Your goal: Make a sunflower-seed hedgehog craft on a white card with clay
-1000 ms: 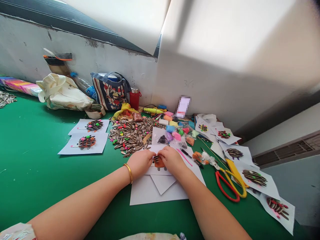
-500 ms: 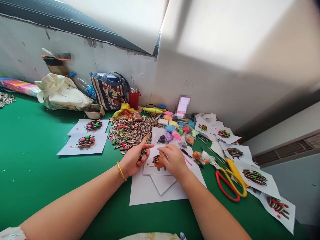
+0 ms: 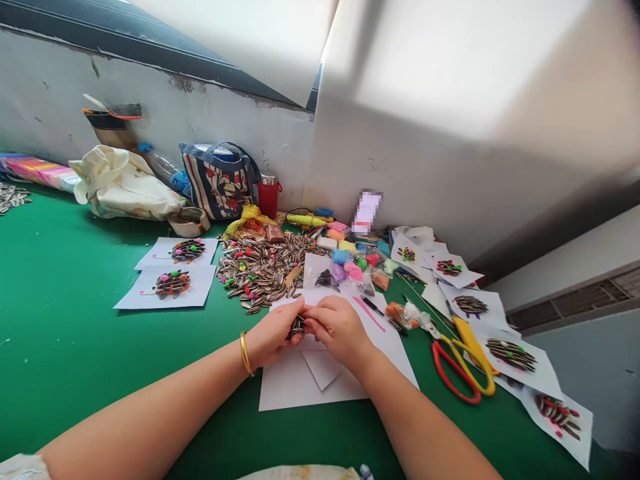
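Note:
My left hand [image 3: 273, 332], with a gold bangle at the wrist, is curled around a small bunch of striped sunflower seeds [image 3: 297, 327]. My right hand [image 3: 337, 327] meets it, its fingertips pinched at those seeds. Both hands hover over white sheets of paper [image 3: 320, 381] on the green table [image 3: 75, 347]. The orange clay figure seen on the top sheet is hidden under my right hand. A heap of loose sunflower seeds [image 3: 260, 267] lies just beyond my hands.
Two finished seed pictures [image 3: 173, 270] lie at left, several more [image 3: 500, 333] at right. Red and yellow scissors [image 3: 463, 370], clay packets [image 3: 350, 263], a pen, a red flask [image 3: 269, 195], a patterned bag [image 3: 220, 179] and a cream bag [image 3: 125, 187] stand near the wall.
My left hand reached to the seed heap, took seeds, and came back to meet my right hand, which lifted off the clay figure toward it.

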Available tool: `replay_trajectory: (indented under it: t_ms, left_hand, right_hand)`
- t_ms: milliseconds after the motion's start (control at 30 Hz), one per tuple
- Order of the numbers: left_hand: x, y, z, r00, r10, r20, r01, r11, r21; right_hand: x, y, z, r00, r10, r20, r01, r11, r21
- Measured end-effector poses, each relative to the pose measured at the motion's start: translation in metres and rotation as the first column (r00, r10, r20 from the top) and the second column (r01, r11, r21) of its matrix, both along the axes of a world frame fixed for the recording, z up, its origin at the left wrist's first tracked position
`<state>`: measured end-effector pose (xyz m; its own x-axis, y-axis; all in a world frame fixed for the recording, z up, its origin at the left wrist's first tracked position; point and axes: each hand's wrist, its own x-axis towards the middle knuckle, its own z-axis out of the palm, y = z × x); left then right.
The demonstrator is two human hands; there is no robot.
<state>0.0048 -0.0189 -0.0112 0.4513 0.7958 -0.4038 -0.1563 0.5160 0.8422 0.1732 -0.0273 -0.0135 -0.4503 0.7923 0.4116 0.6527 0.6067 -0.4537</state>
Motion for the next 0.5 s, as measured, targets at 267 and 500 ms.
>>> replay_trajectory:
  t_ms: [267, 500]
  left_hand:
    - [-0.0056, 0.0029, 0.0076, 0.990, -0.028, 0.136, 0.032, 0.999, -0.033]
    - [-0.0053, 0.0004, 0.0082, 0.984, -0.138, 0.111, 0.139, 0.990, 0.003]
  right_hand:
    - [0.0064, 0.0014, 0.0063, 0.993, 0.045, -0.110, -0.054, 0.995, -0.081]
    - [0.0061, 0.0023, 0.0087, 0.979, 0.006, -0.205, -0.041, 0.985, -0.167]
